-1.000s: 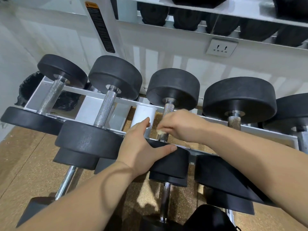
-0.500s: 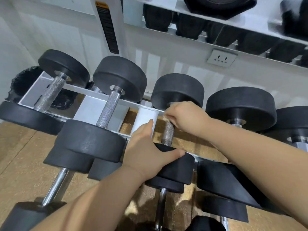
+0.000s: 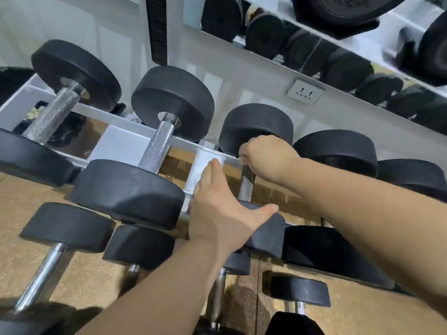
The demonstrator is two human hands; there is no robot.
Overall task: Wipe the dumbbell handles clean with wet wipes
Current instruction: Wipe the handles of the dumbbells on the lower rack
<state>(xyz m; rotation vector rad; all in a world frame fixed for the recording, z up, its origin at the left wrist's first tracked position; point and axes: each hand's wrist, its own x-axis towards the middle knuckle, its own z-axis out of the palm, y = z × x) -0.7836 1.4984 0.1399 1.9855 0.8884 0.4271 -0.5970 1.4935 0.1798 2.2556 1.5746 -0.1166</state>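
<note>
Gym rack (image 3: 116, 143), centre: right hand (image 3: 264, 157) curled round wipe (image 3: 241, 161) and handle (image 3: 246, 183) at its twelve-o'clock end. Left hand (image 3: 222, 218), fingers straight, steadies the six-o'clock head (image 3: 266, 229). Mid-wipe, I judge; next stroke likely draws toward six.

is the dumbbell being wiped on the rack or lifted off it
On it: the handle spans the white rack, near head under the left hand, right hand gripping the handle's far end.

Free passage lies between the second handle (image 3: 158, 146) and third handle (image 3: 245, 187), narrowed by the white rack post (image 3: 202, 170); black heads (image 3: 128, 192) block each handle's ends, front and back.
</note>
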